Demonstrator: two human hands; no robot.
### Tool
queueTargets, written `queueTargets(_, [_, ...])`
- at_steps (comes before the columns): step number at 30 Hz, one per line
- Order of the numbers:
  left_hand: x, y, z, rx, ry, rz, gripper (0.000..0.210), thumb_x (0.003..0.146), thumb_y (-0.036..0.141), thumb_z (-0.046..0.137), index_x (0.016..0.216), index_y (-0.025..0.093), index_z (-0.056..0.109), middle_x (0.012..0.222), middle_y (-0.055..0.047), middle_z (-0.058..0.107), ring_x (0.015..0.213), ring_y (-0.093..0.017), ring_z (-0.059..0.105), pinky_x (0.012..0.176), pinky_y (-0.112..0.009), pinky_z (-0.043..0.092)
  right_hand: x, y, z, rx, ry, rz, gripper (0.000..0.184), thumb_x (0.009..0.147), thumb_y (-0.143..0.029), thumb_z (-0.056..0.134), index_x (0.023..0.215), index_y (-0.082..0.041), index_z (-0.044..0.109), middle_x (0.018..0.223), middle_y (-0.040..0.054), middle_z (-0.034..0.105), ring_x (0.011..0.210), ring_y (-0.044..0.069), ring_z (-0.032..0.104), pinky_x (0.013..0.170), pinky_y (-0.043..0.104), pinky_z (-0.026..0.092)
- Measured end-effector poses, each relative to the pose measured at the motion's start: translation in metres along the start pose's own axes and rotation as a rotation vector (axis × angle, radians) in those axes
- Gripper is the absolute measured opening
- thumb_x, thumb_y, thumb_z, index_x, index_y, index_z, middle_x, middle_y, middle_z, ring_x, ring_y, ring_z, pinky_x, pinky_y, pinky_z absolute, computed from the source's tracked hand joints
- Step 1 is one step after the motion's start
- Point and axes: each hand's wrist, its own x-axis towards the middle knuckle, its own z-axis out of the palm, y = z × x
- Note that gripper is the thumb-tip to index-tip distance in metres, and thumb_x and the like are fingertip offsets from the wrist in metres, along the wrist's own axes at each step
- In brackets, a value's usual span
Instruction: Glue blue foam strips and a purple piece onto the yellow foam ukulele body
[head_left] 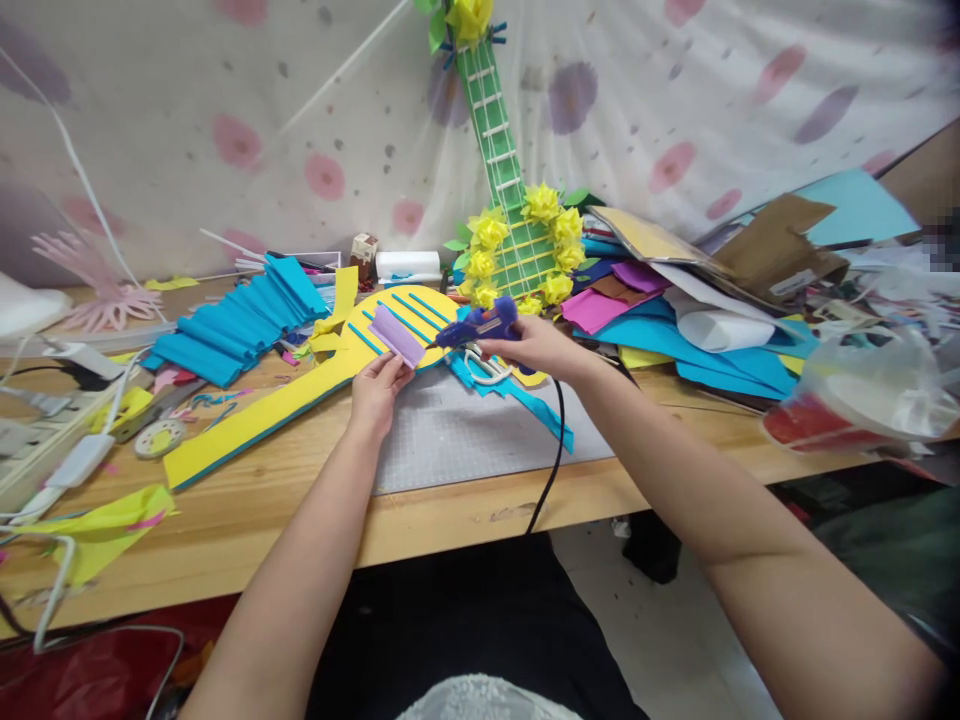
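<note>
My left hand pinches the lower end of a small folded piece of purple paper. In my right hand is a blue hot glue gun, its nozzle pointing left at the paper's right edge. I cannot tell whether the nozzle touches it. Behind both hands lies a yellow guitar shape with blue edging and blue strips across its round body. Scissors with pale handles rest below the glue gun, partly hidden, beside a blue paper scrap.
A green guitar with yellow paper flowers leans against the patterned curtain. Pleated blue paper lies at left, near a power strip. Coloured sheets pile up at right. The glue gun's black cord hangs over the table edge.
</note>
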Motion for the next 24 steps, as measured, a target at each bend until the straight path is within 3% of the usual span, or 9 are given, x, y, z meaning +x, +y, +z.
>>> queueTargets(5, [0.001, 0.000, -0.002, 0.007, 0.007, 0.005, 0.023, 0.055, 0.026, 0.074, 0.073, 0.015, 0.065, 0.068, -0.002, 0.066, 0.062, -0.011, 0.061, 0.071, -0.029, 0.051, 0.005, -0.011, 0.024, -0.053, 0.052, -0.020, 0.034, 0.072, -0.045, 0.062, 0.091, -0.017, 0.065, 0.066, 0.0017, 0.061, 0.064, 0.014, 0.056, 0.058, 0.025, 0.043])
queueTargets(13, [0.001, 0.001, 0.000, 0.004, 0.031, 0.007, 0.020, 0.056, 0.024, 0.073, 0.071, 0.015, 0.065, 0.066, -0.002, 0.066, 0.061, -0.011, 0.061, 0.072, -0.030, 0.052, 0.011, -0.003, 0.024, -0.141, 0.041, -0.038, 0.034, 0.072, -0.044, 0.063, 0.094, -0.019, 0.065, 0.082, 0.0035, 0.067, 0.080, 0.019, 0.060, 0.068, 0.027, 0.046])
queueTargets(24, [0.002, 0.000, -0.001, 0.039, 0.028, 0.024, 0.022, 0.056, 0.026, 0.074, 0.073, 0.015, 0.066, 0.067, -0.002, 0.065, 0.062, -0.012, 0.061, 0.074, -0.032, 0.051, 0.016, -0.001, 0.026, -0.202, 0.062, -0.047, 0.033, 0.070, -0.043, 0.066, 0.095, -0.020, 0.065, 0.091, 0.0051, 0.068, 0.084, 0.021, 0.061, 0.074, 0.031, 0.046])
